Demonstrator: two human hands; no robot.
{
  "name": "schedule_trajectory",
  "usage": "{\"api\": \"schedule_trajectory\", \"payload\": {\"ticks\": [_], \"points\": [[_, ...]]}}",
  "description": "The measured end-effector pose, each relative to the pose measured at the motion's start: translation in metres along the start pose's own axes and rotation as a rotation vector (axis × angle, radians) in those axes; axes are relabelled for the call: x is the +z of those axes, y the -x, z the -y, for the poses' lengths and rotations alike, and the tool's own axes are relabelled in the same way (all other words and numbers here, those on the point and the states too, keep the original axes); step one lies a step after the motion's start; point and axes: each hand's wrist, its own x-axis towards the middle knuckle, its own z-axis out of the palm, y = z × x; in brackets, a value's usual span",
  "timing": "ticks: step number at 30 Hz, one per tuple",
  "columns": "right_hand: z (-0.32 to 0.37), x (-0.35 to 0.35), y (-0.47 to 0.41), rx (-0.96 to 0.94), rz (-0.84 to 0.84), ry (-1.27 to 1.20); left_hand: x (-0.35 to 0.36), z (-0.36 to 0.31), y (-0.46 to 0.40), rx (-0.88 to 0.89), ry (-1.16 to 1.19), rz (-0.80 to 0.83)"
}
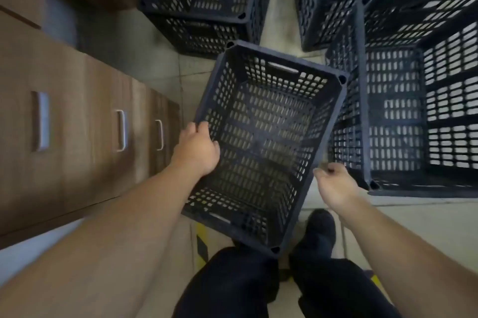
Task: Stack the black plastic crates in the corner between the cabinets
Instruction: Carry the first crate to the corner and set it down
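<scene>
while our left hand [195, 150] grips the crate [261, 146] rim, fingers [200, 127] curled over it, and our right hand [335, 184] pinches the opposite rim, we should keep it level above the tiled floor [419, 216], beside the wooden cabinet [85, 110], aligning corners with the 2-crate stack [204, 4] ahead.

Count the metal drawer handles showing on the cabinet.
3, all on the wooden cabinet at left: far-left handle, middle handle, handle nearest the held crate. More may lie outside the frame.
</scene>
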Motion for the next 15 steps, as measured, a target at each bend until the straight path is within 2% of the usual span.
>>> {"api": "schedule_trajectory", "payload": {"ticks": [11, 15], "points": [[-0.011, 0.029, -0.054, 0.051, 0.013, -0.284, 0.014, -0.008, -0.052, -0.146, 0.166, -0.031], [-0.008, 0.031, -0.060, 0.087, 0.028, -0.387, 0.000, -0.004, -0.060, -0.268, 0.337, 0.017]]}}
